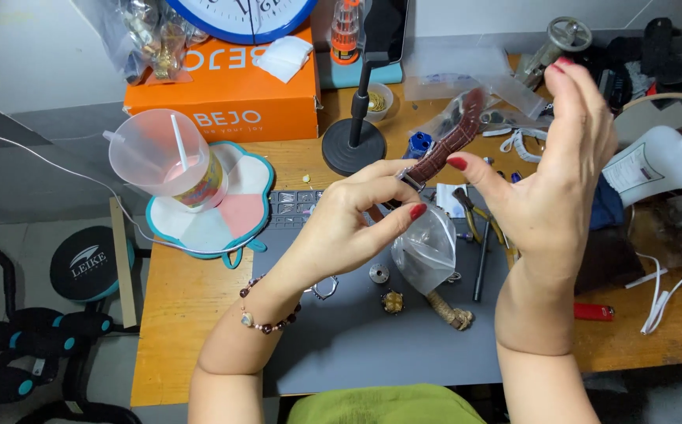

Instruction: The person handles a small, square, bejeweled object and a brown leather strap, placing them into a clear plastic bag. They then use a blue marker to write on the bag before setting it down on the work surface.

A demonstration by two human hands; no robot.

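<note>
Watch strap (449,145), brown with a croc-style grain, was held up above the grey mat (357,338) at mid-table. Left hand (357,216) pinched its buckle end between thumb and fingertips, closed on it. Right hand (557,169) was mostly open, fingers upright, thumb tip touching the strap's side; not gripping. Small clear bag (427,251) hung just below the left hand's fingers. Pliers (474,220) lay just right of the bag; small metal parts (380,275) sat on the mat nearer. Looked like strap inspection or fitting at the buckle end. Next move likely needs a steadying right-hand grip.
</note>
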